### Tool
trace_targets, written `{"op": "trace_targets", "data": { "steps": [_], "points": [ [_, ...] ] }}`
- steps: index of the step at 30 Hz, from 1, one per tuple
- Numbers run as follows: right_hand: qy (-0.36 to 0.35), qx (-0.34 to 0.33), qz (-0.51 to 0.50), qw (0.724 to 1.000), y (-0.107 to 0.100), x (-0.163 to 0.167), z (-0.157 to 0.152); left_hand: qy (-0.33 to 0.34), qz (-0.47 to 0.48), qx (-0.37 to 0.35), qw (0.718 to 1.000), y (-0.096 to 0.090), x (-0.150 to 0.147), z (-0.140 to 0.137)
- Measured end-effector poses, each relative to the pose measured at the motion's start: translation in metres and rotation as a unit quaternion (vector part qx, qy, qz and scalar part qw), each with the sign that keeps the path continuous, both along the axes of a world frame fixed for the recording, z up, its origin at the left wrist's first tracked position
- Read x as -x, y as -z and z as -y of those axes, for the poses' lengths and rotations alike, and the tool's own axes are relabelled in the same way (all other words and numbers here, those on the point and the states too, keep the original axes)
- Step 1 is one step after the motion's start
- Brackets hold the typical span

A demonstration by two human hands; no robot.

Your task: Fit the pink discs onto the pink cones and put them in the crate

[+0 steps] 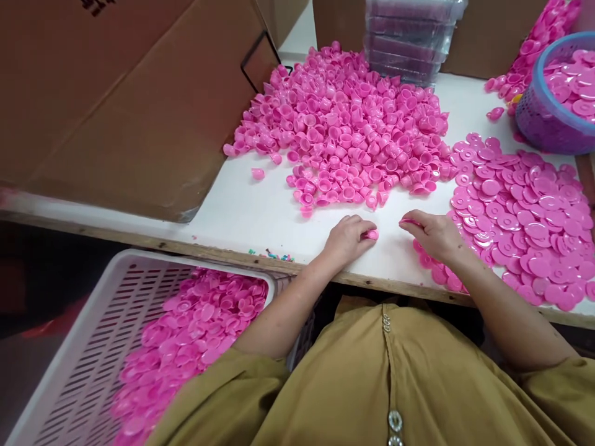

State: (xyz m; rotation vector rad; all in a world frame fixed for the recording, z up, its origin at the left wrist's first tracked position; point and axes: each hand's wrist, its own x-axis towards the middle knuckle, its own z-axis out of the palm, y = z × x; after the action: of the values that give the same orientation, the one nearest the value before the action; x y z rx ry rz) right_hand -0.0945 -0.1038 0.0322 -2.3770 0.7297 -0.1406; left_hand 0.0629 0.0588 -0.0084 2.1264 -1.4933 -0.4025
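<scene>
My left hand is closed round a small pink toy cup, and only one end of it shows past the fingers. A short gap to the right, my right hand pinches a thin pink toy saucer, seen edge-on. Both hands are just above the white table near its front edge. Beyond them spreads a heap of pink toy cups. Beside my right forearm lies a wide layer of pink saucers, overlapping one another.
A white slotted basket of pink pieces stands below the table at left. Cardboard boxes rise at left and behind. A blue basket with pink discs sits at right. Clear plastic boxes are stacked behind the cups.
</scene>
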Motion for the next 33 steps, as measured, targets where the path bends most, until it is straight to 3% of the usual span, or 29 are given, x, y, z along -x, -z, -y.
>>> {"op": "trace_targets", "data": {
  "steps": [2, 4, 6, 14, 18, 25, 29, 33],
  "points": [
    [-0.006, -0.101, 0.0, 0.995, 0.001, -0.002, -0.007, 0.005, -0.027, -0.006, 1.0, -0.001, 0.0, 0.004],
    [-0.025, -0.222, 0.004, 0.975, 0.003, -0.004, -0.012, 0.004, -0.049, -0.005, 0.999, -0.004, -0.002, 0.005],
    [-0.041, -0.297, 0.005, 0.954, 0.005, -0.008, -0.015, -0.001, -0.067, -0.002, 0.998, -0.005, -0.005, 0.005],
    [0.053, -0.387, 0.04, 0.92, 0.013, -0.041, -0.027, -0.003, -0.064, -0.004, 0.998, -0.001, -0.006, 0.005],
    [0.063, -0.4, -0.005, 0.915, 0.015, -0.049, -0.034, -0.009, -0.068, -0.008, 0.998, 0.001, -0.006, 0.005],
    [0.071, -0.318, -0.039, 0.945, 0.018, -0.055, -0.033, 0.009, -0.105, -0.014, 0.994, -0.009, -0.011, 0.002],
    [0.054, -0.289, -0.075, 0.953, 0.015, -0.06, -0.027, 0.037, -0.187, -0.066, 0.979, -0.02, -0.023, 0.007],
    [0.044, -0.275, -0.122, 0.953, 0.013, -0.066, -0.023, 0.051, -0.193, -0.101, 0.975, -0.022, -0.034, 0.019]
  ]
}}
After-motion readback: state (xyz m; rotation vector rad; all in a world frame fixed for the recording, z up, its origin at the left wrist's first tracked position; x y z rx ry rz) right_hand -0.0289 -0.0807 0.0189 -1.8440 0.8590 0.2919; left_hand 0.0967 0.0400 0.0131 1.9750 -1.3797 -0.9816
